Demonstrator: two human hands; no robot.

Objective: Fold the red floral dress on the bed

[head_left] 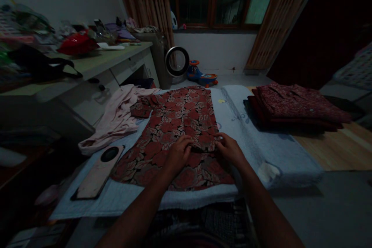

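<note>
Reaching forward with both forearms stretched out, the left hand (178, 154) and right hand (231, 149) are lying palm-down on a red flowered garment (177, 124), fingers curled and pinching its folded edge near the middle. That garment is lying flat on a pale blue towel (250, 124), between a pink cloth (116, 118) and a stack of folded red clothes (296, 106).

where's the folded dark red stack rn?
Head view, right side: the folded dark red stack sits on the far right end of the pale blue towel, right of the red leaf-print garment under both hands.
</note>
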